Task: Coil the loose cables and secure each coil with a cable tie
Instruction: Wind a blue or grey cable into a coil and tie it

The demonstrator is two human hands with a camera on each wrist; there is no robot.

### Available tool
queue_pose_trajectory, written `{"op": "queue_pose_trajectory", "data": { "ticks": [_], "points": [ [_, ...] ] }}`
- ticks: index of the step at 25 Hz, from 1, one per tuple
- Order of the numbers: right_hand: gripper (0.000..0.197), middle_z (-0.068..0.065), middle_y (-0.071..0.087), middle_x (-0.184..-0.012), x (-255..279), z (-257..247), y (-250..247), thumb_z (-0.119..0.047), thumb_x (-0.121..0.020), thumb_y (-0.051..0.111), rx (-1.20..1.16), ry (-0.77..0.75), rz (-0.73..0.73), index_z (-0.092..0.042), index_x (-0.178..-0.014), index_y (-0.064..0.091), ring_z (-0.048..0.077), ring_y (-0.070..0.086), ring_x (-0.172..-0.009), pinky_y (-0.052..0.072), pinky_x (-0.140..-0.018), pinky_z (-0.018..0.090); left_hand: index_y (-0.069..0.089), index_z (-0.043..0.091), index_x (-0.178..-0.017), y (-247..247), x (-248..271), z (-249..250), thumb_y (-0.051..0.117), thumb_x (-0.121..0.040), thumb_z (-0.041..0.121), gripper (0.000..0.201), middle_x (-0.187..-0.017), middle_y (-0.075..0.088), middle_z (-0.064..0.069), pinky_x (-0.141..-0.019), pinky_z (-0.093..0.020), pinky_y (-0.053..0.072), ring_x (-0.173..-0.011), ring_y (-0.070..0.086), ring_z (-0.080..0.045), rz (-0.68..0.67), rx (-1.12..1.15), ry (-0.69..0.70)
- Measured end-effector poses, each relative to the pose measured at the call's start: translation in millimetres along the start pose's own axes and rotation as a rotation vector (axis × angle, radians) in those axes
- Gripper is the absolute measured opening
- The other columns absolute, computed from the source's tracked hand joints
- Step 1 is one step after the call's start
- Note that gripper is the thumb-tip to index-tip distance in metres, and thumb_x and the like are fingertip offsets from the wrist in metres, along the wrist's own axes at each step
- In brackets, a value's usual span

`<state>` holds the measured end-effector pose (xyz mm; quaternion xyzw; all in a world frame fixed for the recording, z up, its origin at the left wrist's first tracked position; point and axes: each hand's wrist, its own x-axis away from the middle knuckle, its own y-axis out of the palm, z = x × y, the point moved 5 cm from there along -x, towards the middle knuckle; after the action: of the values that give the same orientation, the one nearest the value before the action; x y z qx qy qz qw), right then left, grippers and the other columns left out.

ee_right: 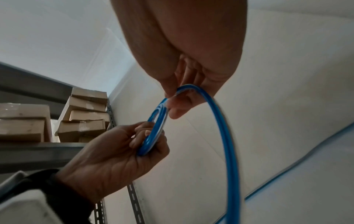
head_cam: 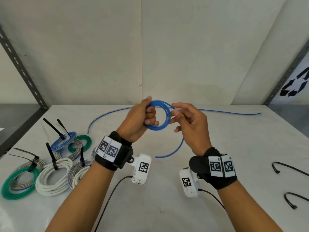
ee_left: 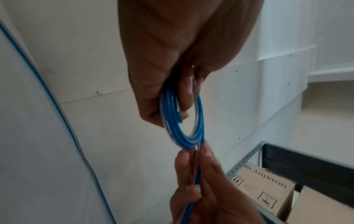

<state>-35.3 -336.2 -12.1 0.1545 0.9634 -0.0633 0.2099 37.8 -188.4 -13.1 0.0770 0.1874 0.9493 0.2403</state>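
Note:
My left hand [head_cam: 148,118] grips a small coil of blue cable [head_cam: 164,117], held upright above the middle of the white table [head_cam: 167,190]; its fingers curl through the ring. The right hand [head_cam: 177,117] pinches the cable at the coil's right side between thumb and fingers. From that pinch a loose tail [head_cam: 175,150] curves down and ends near the table. The left wrist view shows the coil [ee_left: 184,136] between both hands. In the right wrist view the tail [ee_right: 228,151] arcs widely below the coil [ee_right: 155,131].
Another run of blue cable [head_cam: 230,112] lies across the back of the table. Several tied coils, green [head_cam: 10,190], white [head_cam: 50,186] and blue [head_cam: 56,144], sit at the left. Two black cable ties [head_cam: 291,169] [head_cam: 289,200] lie at the right. Metal shelf posts [head_cam: 21,67] flank the table.

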Motion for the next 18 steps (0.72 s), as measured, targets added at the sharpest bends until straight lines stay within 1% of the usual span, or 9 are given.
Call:
{"op": "queue_pose_trajectory", "data": {
  "ticks": [2, 4, 6, 9, 12, 15, 17, 18],
  "points": [
    [0.005, 0.01, 0.076, -0.089, 2, 1, 3, -0.012, -0.099, 0.061, -0.106, 0.065, 0.046, -0.01, -0.103, 0.062, 0.024, 0.073, -0.073, 0.051, -0.052, 0.027, 0.032, 0.02, -0.064, -8, -1, 8, 0.037, -0.108, 0.038, 0.048, -0.052, 0.02, 0.006, -0.058, -0.028, 0.04, -0.044, 0.019, -0.011, 0.051, 0.126, 0.058],
    [0.004, 0.011, 0.076, -0.09, 5, 1, 11, -0.013, -0.099, 0.062, -0.154, 0.095, 0.038, -0.009, -0.097, 0.061, 0.025, 0.074, -0.077, 0.053, -0.051, 0.027, 0.032, 0.019, -0.065, -12, 0, 13, 0.036, -0.109, 0.037, 0.048, -0.053, 0.02, 0.005, -0.057, -0.028, 0.04, -0.044, 0.019, -0.011, 0.078, 0.192, 0.1],
    [0.005, 0.012, 0.076, -0.093, 7, 1, 17, -0.012, -0.097, 0.063, -0.185, 0.102, 0.043, -0.009, -0.094, 0.063, 0.026, 0.075, -0.084, 0.055, -0.052, 0.028, 0.032, 0.018, -0.064, -10, 2, 14, 0.035, -0.109, 0.037, 0.048, -0.053, 0.019, 0.005, -0.055, -0.027, 0.041, -0.044, 0.019, -0.01, 0.076, 0.231, 0.111],
    [0.007, 0.015, 0.075, -0.096, 9, 0, 20, -0.011, -0.094, 0.067, -0.215, 0.105, 0.062, -0.006, -0.093, 0.063, 0.026, 0.075, -0.087, 0.058, -0.054, 0.03, 0.032, 0.018, -0.064, -6, 4, 13, 0.035, -0.109, 0.037, 0.049, -0.052, 0.018, 0.005, -0.054, -0.026, 0.041, -0.044, 0.019, -0.01, 0.066, 0.27, 0.106],
    [0.014, 0.013, 0.077, -0.097, 11, 1, 24, -0.009, -0.09, 0.072, -0.244, 0.107, 0.085, -0.005, -0.094, 0.059, 0.024, 0.075, -0.086, 0.059, -0.056, 0.031, 0.032, 0.018, -0.064, -1, 3, 7, 0.035, -0.109, 0.037, 0.049, -0.05, 0.018, 0.006, -0.055, -0.026, 0.04, -0.043, 0.02, -0.01, 0.069, 0.315, 0.111],
    [0.014, 0.012, 0.077, -0.096, 12, 1, 21, -0.008, -0.088, 0.074, -0.248, 0.098, 0.16, -0.009, -0.093, 0.061, 0.022, 0.075, -0.085, 0.057, -0.058, 0.028, 0.034, 0.018, -0.065, 6, 4, 0, 0.033, -0.109, 0.038, 0.048, -0.05, 0.02, 0.005, -0.062, -0.029, 0.039, -0.045, 0.022, -0.011, 0.078, 0.329, 0.136],
    [0.012, 0.013, 0.077, -0.096, 10, 1, 16, -0.009, -0.088, 0.074, -0.244, 0.083, 0.192, -0.008, -0.096, 0.064, 0.022, 0.075, -0.086, 0.057, -0.058, 0.027, 0.036, 0.017, -0.066, 8, 4, -2, 0.032, -0.109, 0.036, 0.047, -0.051, 0.024, 0.004, -0.066, -0.03, 0.044, -0.047, 0.028, -0.013, 0.058, 0.283, 0.137],
    [0.012, 0.014, 0.077, -0.096, 9, 0, 12, -0.009, -0.089, 0.073, -0.242, 0.074, 0.198, -0.007, -0.098, 0.065, 0.023, 0.075, -0.087, 0.057, -0.058, 0.027, 0.038, 0.016, -0.066, 7, 4, -1, 0.03, -0.109, 0.033, 0.047, -0.052, 0.027, 0.002, -0.069, -0.031, 0.047, -0.049, 0.033, -0.015, 0.034, 0.239, 0.122]
  ]
}}
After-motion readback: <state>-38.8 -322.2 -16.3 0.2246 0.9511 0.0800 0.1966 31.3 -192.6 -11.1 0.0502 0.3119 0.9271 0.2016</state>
